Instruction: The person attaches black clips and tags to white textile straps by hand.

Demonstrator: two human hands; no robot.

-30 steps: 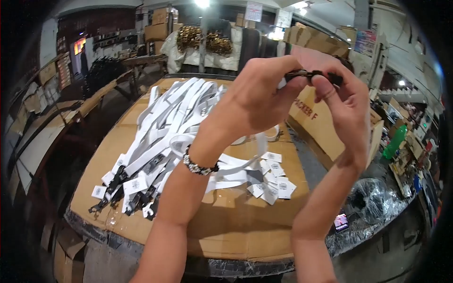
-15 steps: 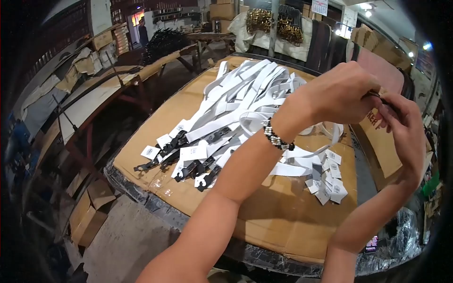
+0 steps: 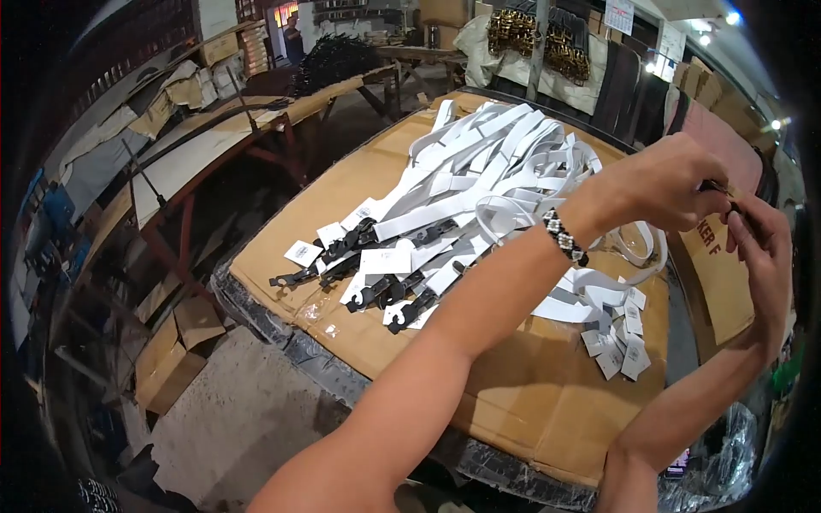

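My left hand (image 3: 676,178), above a beaded bracelet (image 3: 564,237) on the wrist, is closed on a small dark item (image 3: 729,202). Close against it, my right hand (image 3: 759,229) pinches at the same item, whose kind I cannot make out. Both hands are raised over the right side of the table. Below and to the left lies a pile of white belts (image 3: 479,171). Black plastic hangers (image 3: 368,295) and white tags (image 3: 385,261) are at their near ends. More white tags (image 3: 633,355) lie bunched at the right, under my hands.
Flattened cardboard (image 3: 530,410) covers the table. At the left stands a long workbench (image 3: 188,171), with an open carton (image 3: 171,363) on the floor. Clear plastic wrap (image 3: 731,453) bunches at the near right corner. A person (image 3: 293,38) stands far back.
The view has turned left, so the table and belts sit further right in it. My hands remain together at the small dark item, slightly lower in the picture.
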